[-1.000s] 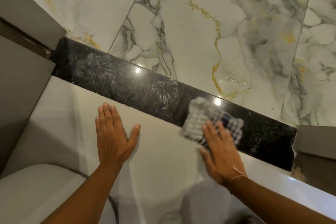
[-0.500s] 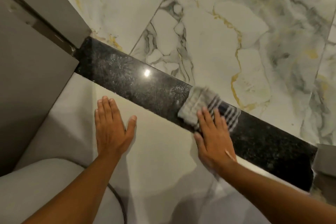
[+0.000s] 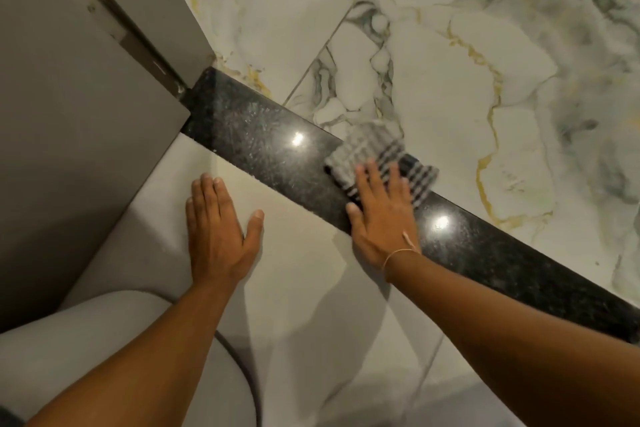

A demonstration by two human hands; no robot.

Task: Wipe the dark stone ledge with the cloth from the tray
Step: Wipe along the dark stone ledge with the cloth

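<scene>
Flatly, the right hand (image 3: pixel 382 215) presses the checked cloth (image 3: pixel 377 158) onto the dark stone ledge (image 3: pixel 256 139).
Its fingers lie spread and open over the cloth's near half; the left hand (image 3: pixel 218 229) rests open-palmed on the pale surface (image 3: pixel 301 288) beside the ledge.

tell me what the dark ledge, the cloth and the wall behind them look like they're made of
Dark ledge: looks like polished granite, black with fine pale flecks and sharp mirror glints of lights.
Cloth: woven fabric, probably cotton, grey with dark stripes, soft and rumpled under the right hand.
Wall: glossy marble or marble-look tile, white with grey and gold veins and straight joint lines, so likely tiles.
</scene>
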